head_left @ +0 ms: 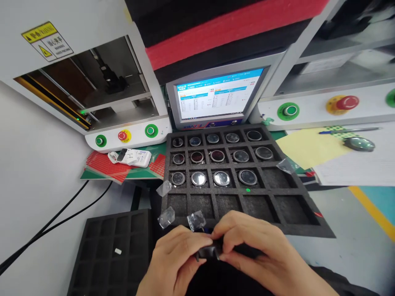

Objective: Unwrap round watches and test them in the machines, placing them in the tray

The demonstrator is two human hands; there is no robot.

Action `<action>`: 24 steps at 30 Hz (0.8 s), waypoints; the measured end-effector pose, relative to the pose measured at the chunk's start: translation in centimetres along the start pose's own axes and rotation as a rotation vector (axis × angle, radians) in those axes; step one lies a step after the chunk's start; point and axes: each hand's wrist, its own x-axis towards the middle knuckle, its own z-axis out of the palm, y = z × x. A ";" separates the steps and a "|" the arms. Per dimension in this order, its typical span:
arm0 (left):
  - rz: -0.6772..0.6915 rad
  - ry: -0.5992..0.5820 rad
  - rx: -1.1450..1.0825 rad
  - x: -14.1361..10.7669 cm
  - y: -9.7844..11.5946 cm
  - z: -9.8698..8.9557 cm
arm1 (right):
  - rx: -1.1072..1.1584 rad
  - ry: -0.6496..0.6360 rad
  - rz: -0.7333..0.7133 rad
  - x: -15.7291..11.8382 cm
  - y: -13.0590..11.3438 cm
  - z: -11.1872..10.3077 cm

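Observation:
My left hand [173, 257] and my right hand [256, 246] meet at the bottom centre, both pinching a small dark round part [207, 251] between thumbs and fingers. A clear plastic film [196, 220] sticks up just above the part. Right beyond my hands lies a black foam tray [296, 203] with square pockets. Its far three rows hold several round watch cases [221, 178] with glass faces; the near rows of pockets have nothing in them.
A second black foam tray [92, 255] lies at lower left with one small white bit in it. Loose film scraps [166, 216] lie by the main tray. Behind stand a monitor [216, 96], a machine with green and red buttons [124, 135], a white handheld device [134, 157], yellow paper and a pen [348, 130].

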 end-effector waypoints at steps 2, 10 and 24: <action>-0.006 0.011 -0.022 0.1 -0.1 0.2 | 0.002 0.086 0.019 -0.2 0.1 0.0; 0.044 0.097 -0.147 0.2 -0.8 0.9 | -0.147 0.244 -0.227 -0.4 0.1 1.3; -0.050 0.338 -0.133 -1.9 -1.5 1.8 | -0.373 0.195 -0.198 -0.2 -0.1 2.7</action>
